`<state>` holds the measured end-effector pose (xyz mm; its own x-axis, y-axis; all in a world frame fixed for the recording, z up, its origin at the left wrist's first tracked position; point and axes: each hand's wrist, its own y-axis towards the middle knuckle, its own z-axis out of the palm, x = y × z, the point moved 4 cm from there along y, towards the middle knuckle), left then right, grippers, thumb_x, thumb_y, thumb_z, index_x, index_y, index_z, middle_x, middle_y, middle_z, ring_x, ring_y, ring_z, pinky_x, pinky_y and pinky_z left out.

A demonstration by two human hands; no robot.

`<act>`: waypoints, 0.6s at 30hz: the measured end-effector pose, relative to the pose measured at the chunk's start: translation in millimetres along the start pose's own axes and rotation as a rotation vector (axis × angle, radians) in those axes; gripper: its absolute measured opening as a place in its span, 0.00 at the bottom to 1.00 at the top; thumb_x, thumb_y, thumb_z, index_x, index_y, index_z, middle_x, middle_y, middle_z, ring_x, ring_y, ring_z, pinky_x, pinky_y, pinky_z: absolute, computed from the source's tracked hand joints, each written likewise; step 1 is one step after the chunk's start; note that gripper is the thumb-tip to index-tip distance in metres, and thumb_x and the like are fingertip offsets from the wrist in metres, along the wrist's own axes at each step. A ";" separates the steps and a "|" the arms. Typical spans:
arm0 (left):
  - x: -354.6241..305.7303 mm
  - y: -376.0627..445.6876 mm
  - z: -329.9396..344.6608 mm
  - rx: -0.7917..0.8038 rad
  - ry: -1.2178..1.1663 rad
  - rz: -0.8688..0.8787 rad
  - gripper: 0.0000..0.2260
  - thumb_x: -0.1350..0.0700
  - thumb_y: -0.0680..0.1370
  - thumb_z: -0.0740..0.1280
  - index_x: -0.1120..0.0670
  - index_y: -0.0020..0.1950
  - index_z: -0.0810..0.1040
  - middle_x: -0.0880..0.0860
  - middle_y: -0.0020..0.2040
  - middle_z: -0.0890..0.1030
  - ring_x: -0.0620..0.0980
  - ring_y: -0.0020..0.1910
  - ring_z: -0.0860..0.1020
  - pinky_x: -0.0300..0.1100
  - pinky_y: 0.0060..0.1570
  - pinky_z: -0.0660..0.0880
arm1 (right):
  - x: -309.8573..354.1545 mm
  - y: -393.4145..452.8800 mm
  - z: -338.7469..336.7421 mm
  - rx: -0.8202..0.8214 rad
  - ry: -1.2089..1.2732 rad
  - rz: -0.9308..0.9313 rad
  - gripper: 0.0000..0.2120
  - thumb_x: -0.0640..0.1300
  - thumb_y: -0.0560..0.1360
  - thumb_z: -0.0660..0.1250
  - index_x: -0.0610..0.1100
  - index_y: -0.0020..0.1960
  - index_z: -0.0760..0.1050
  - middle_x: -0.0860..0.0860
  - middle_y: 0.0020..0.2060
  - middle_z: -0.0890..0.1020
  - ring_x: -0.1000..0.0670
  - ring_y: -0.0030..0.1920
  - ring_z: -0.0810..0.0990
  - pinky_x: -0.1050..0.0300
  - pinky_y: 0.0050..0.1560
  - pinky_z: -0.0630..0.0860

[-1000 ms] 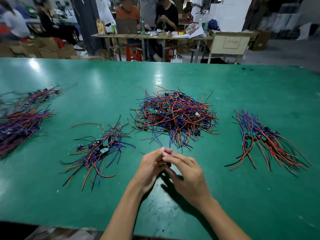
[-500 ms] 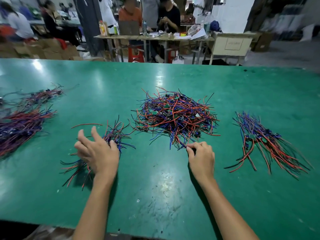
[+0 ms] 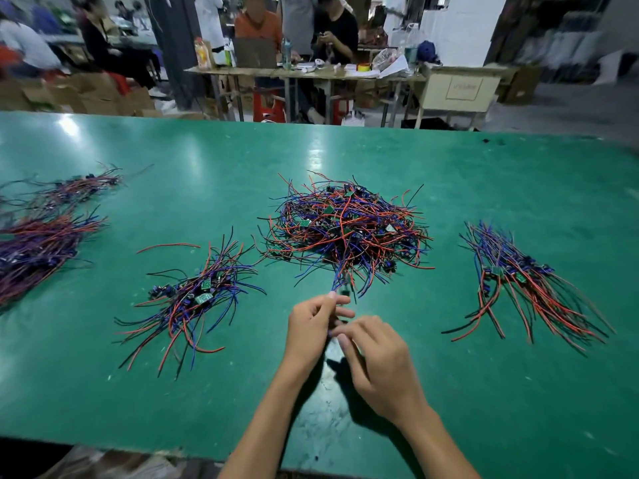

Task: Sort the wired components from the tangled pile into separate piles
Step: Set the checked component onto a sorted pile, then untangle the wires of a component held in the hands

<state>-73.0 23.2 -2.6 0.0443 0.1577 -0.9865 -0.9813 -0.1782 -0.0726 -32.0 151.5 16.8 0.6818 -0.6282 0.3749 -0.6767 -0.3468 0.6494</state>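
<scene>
A tangled pile [image 3: 345, 229] of red, blue and black wired components with small green boards lies in the middle of the green table [image 3: 449, 174]. My left hand [image 3: 311, 326] and my right hand [image 3: 373, 354] meet just in front of it. Both pinch the wires of one component [image 3: 340, 283] whose blue wires run up into the pile's near edge. A sorted pile [image 3: 193, 299] lies to the left and another sorted pile [image 3: 518, 285] to the right.
Larger bundles of wired parts [image 3: 41, 236] lie at the table's far left edge. Beyond the table stand other work tables [image 3: 311, 74], cardboard boxes and seated people. The near table edge runs below my forearms.
Half a second ago my left hand was over the left pile and my right hand at the tangled pile's edge. Both have come together in front of the pile, pinching a component's wires.
</scene>
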 end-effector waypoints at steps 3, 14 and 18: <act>-1.0 -6.1 -6.3 0.086 -0.022 0.052 0.15 0.55 0.84 0.63 0.58 0.41 0.84 0.53 0.28 0.75 0.48 0.27 0.69 0.34 0.29 0.67 | -6.7 4.4 0.1 0.010 0.073 0.124 0.14 0.52 0.83 0.59 0.52 0.44 0.79 0.58 0.40 0.81 0.53 0.43 0.76 0.55 0.46 0.71; -11.4 -23.1 -6.5 0.341 0.194 0.143 0.10 0.53 0.78 0.69 0.54 0.44 0.88 0.45 0.25 0.69 0.43 0.28 0.64 0.34 0.30 0.59 | -40.1 7.6 8.0 -0.070 0.943 0.805 0.14 0.52 0.76 0.69 0.42 0.48 0.84 0.48 0.37 0.84 0.52 0.37 0.82 0.58 0.39 0.80; -5.3 -24.3 -1.4 0.376 0.316 0.145 0.09 0.58 0.78 0.73 0.63 0.43 0.85 0.46 0.27 0.71 0.45 0.29 0.65 0.37 0.31 0.61 | -40.9 8.3 2.0 -0.121 0.972 0.845 0.08 0.47 0.75 0.73 0.42 0.42 0.83 0.46 0.37 0.84 0.50 0.36 0.80 0.50 0.41 0.81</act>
<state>-49.1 25.3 4.2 -0.0997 -0.1544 -0.9830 -0.9786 0.1941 0.0688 -66.0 173.0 5.5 0.0131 0.1584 0.9873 -0.9999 0.0038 0.0127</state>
